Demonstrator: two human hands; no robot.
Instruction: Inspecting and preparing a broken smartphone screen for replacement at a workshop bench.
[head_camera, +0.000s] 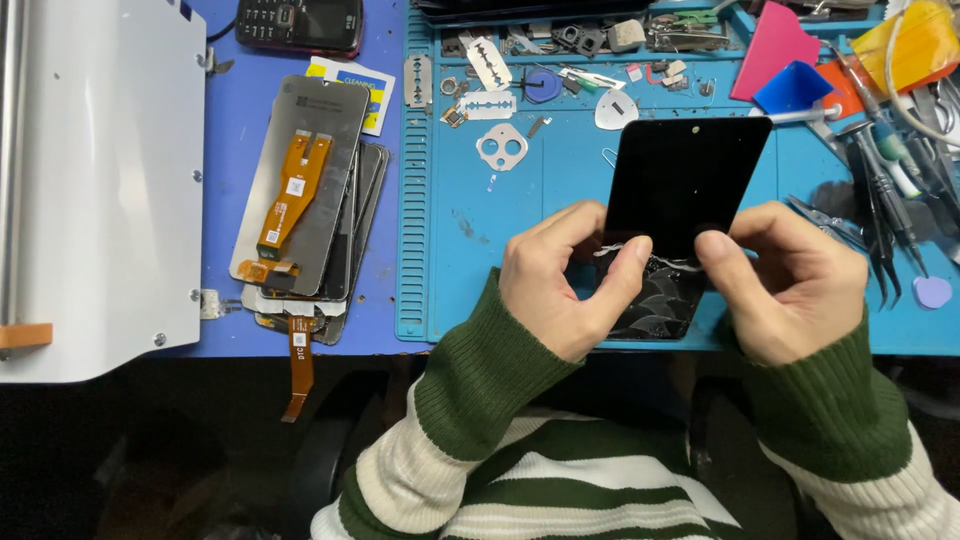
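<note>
The black phone screen (685, 190) is pinched by both hands, left hand (565, 285) and right hand (790, 280), fingers closed on what seems a pale adhesive strip (625, 247), best peeled slowly and evenly.

A black phone screen panel (685, 185) is gripped at frame centre by left hand (565, 285) and right hand (790, 280); spare display assemblies (305, 200) are stacked at left.

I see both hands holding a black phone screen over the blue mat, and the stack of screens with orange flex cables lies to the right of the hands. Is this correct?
Not quite. The head view shows the stack of screens with orange flex cables lying to the left of the hands, beside the blue mat, not to the right. The rest is correct: the left hand and right hand both hold the black phone screen over the mat.
</note>
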